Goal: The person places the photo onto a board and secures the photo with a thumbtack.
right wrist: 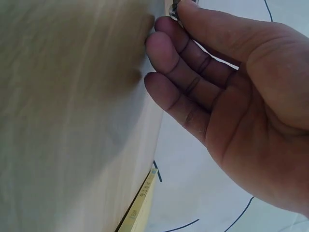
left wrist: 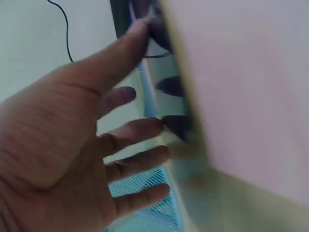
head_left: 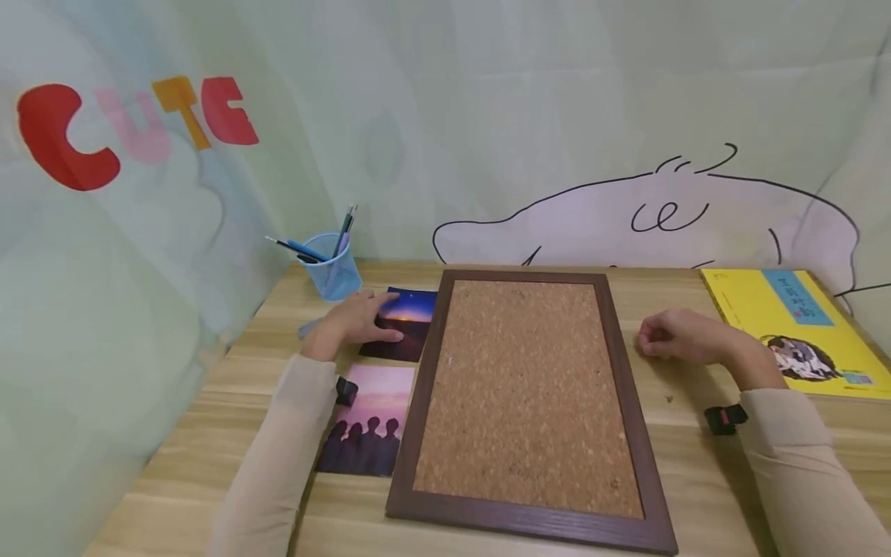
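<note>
In the head view my left hand is over a sunset photo, its thumb and index finger reaching across the picture. The left wrist view shows that hand's fingers spread and fairly straight. Just nearer lies a pink photo with dark silhouettes of people. A brown-framed corkboard lies right beside both photos. To the board's right, low over the table, is my right hand with curled fingers. Its thumb pinches a small shiny thing, mostly hidden by the fingers, whose kind I cannot tell.
A blue mesh cup with pens and pencils stands at the back left. Partly behind my left wrist is a light blue object. A yellow book lies at the right, near my right wrist. A printed curtain hangs behind the table.
</note>
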`<action>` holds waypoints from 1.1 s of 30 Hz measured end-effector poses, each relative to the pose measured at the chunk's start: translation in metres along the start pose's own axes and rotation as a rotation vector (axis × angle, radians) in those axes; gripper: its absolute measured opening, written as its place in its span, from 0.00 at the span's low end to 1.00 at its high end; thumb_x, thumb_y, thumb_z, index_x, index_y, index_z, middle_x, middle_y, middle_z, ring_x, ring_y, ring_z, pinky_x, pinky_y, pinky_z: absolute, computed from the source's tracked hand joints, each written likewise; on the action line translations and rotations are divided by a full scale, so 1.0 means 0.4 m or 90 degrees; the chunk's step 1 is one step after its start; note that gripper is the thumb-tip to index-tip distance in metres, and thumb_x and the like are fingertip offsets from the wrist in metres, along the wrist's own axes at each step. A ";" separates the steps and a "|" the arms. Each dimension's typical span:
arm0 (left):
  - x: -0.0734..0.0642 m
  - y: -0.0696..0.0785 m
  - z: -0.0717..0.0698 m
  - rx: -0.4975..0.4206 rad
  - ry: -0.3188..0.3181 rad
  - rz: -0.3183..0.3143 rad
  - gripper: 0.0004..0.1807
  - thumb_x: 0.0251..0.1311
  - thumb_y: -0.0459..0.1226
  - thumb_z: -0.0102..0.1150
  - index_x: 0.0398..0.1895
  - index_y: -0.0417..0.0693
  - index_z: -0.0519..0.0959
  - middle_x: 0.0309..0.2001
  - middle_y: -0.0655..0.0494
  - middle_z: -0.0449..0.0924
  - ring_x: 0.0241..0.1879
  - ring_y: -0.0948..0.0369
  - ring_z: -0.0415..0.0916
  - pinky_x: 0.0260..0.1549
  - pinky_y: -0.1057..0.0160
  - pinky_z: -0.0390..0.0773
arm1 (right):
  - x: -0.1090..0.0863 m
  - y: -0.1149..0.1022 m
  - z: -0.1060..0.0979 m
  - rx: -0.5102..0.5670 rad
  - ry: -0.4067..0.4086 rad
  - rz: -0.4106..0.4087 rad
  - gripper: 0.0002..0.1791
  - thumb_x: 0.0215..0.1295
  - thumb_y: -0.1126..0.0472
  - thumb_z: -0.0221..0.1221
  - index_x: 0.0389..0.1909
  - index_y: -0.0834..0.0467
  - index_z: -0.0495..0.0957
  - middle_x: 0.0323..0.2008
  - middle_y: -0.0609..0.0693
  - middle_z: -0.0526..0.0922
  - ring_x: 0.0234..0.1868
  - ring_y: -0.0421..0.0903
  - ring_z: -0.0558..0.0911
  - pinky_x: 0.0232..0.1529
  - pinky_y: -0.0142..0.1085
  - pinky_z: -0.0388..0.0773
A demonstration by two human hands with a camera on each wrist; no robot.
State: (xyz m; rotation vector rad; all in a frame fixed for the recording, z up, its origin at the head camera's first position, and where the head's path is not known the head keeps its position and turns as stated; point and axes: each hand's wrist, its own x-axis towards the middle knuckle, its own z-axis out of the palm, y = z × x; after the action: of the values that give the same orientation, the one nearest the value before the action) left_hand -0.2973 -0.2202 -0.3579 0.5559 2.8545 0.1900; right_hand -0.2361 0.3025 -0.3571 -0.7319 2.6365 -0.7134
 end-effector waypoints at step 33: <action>0.076 -0.007 -0.044 -0.161 -0.099 -0.055 0.50 0.65 0.53 0.60 0.77 0.33 0.49 0.74 0.30 0.51 0.74 0.38 0.49 0.69 0.42 0.54 | 0.145 -0.136 -0.083 0.106 0.026 -0.010 0.06 0.74 0.65 0.55 0.42 0.65 0.74 0.32 0.55 0.77 0.36 0.52 0.76 0.38 0.42 0.72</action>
State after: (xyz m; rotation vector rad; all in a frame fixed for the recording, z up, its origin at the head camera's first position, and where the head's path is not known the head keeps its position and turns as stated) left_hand -0.3302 -0.2127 -0.3474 0.3773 2.6441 0.4632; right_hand -0.2763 0.2428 -0.3096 -0.6992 2.5711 -0.9477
